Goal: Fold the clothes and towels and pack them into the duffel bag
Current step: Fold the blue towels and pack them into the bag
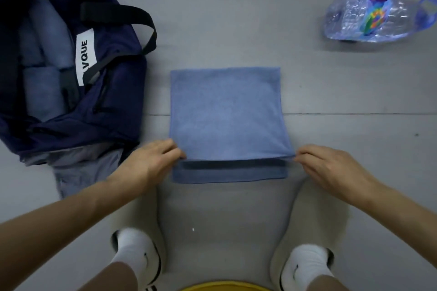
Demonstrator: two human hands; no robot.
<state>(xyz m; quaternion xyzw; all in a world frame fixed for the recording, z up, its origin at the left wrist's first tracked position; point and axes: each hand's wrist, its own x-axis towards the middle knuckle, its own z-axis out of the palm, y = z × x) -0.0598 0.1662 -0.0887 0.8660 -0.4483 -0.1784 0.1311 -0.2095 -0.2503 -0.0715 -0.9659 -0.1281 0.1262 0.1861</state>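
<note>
The blue towel lies flat on the grey floor straight in front of you, doubled over on itself, with its upper layer stopping short of the lower one so that a darker strip of the lower layer shows along the side nearest you. Your left hand has its fingers curled in, pinching the near left corner of that upper layer. Your right hand pinches the near right corner in the same way, and the edge runs straight between the two. A thin seam in the floor passes under the towel.

To your left, just beside the towel, the navy duffel bag sits open, with rolled blue towels packed inside. A white label and a black strap show on its top. A grey garment lies partly under the bag's near end, close to your left wrist.

Well apart, far to your right, a clear plastic bottle lies on its side. Your white-socked feet stand on the floor nearest you, with a yellow rim between them.
</note>
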